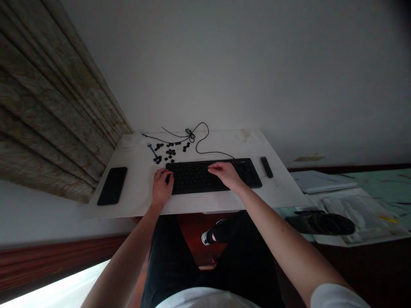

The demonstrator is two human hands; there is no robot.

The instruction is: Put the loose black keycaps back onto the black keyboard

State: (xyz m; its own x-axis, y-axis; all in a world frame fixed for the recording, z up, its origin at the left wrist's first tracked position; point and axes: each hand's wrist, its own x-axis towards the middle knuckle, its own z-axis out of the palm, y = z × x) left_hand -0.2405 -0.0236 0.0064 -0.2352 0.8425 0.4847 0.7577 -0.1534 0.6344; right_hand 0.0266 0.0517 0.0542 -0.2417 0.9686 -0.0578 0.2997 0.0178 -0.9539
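Observation:
A black wired keyboard point(202, 179) lies flat near the table's front edge. My left hand point(162, 188) is at its left end, fingers curled round the corner and touching it. Over the upper middle of the keys, my right hand point(226, 174) has thumb and fingertips pinched together. Whatever sits in that pinch, if anything, is too small to make out. Behind the keyboard's left part several loose black keycaps point(170, 152) are scattered. Among them lies a thin tool with a blue handle point(151, 148).
A black phone point(112, 186) lies on the white table point(141, 205) at left. A small dark bar-shaped object point(266, 167) is right of the keyboard. The cable point(205, 137) loops behind. Papers point(324, 182) and a dark rounded item point(324, 223) sit on a lower surface at right.

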